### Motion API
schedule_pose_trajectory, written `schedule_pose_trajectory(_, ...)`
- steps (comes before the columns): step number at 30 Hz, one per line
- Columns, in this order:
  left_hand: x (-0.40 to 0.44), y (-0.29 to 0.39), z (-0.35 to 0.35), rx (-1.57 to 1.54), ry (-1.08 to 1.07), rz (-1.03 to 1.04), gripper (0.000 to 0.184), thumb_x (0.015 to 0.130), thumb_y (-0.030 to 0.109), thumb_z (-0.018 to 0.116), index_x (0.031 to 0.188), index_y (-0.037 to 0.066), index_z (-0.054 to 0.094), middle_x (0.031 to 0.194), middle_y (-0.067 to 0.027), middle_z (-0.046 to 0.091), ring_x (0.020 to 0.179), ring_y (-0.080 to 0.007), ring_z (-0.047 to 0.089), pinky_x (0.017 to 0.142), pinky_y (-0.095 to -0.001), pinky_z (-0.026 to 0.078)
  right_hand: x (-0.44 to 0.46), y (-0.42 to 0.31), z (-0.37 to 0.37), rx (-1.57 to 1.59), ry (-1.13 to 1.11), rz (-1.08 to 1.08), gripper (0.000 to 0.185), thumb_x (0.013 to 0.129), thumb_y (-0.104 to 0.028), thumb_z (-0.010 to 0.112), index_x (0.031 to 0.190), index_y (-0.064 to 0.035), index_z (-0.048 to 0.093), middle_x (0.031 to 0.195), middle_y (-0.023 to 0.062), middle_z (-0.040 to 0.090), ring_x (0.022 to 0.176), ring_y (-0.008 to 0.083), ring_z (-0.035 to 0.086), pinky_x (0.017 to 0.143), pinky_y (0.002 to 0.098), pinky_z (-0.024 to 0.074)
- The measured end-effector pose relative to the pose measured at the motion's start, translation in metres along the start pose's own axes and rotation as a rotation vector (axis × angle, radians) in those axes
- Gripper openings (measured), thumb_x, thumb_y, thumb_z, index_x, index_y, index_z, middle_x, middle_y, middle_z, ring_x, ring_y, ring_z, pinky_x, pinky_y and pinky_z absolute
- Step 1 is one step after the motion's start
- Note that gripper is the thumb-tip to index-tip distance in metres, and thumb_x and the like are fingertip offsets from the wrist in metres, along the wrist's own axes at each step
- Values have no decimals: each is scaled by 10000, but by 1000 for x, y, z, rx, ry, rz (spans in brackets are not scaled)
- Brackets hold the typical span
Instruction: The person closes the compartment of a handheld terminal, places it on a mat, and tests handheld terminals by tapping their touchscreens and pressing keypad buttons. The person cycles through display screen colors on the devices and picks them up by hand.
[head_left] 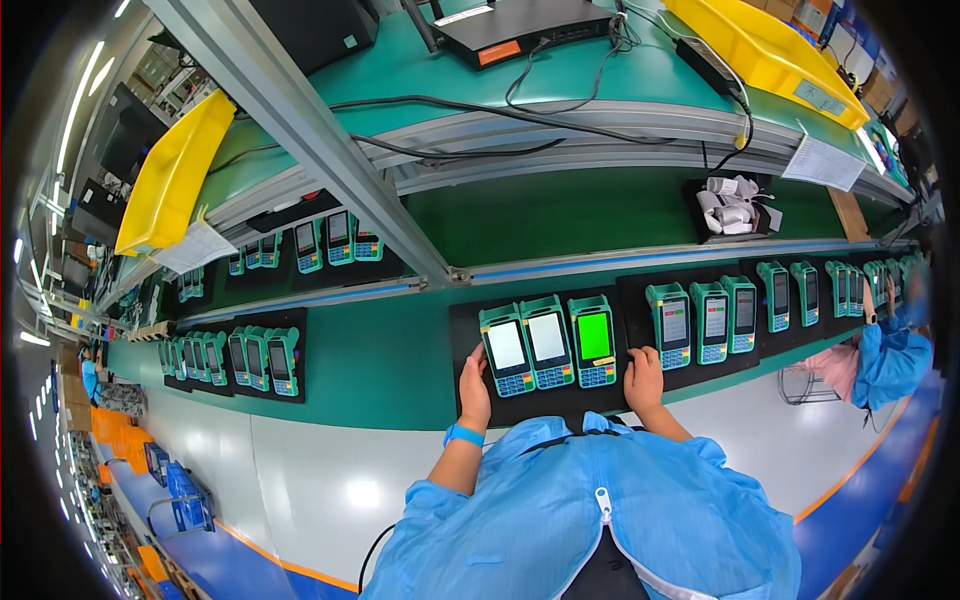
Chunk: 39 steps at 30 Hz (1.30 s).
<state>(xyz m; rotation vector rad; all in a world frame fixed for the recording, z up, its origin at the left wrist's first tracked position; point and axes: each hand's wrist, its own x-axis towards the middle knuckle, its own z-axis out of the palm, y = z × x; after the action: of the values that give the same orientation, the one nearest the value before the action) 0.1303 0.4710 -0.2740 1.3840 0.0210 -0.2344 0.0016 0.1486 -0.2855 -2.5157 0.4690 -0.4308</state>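
Observation:
Three green handheld payment terminals lie face up side by side on a black mat (530,405) in front of me. The left terminal (507,345) and the middle terminal (548,340) show white screens; the right terminal (594,338) shows bright green. My left hand (474,388), a blue band at its wrist, rests along the outer side of the left terminal, fingers stretched forward. My right hand (643,378) lies at the mat's right edge, apart from the green-screened terminal, with its fingers slightly bent and nothing visible in them.
More terminals (712,322) lie on mats to my right, and others (262,360) to my left. Above the bench is a metal-framed shelf with a black router (525,30), cables and yellow bins (172,180). A co-worker in a blue sleeve (888,358) sits far right.

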Motion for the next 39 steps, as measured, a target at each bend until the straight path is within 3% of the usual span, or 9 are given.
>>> schedule_pose_trajectory(18,-1,2,0,67,29,0,642,1122,452,228,1459,-10,520,1481,-145,540,1375,-247,476,1187,-392,301,0,5,1,24,-11,-42,269,910,-44,601,1178,-28,624,1228,216,552,1116,417,571,947,462,489)
schedule_pose_trajectory(39,0,-2,0,1,49,-17,655,1123,460,294,1436,-72,514,1470,-152,542,1342,-220,488,1162,-359,316,0,4,1,24,14,-14,273,884,-48,626,1157,-41,640,1188,195,572,1091,402,586,923,457,500)
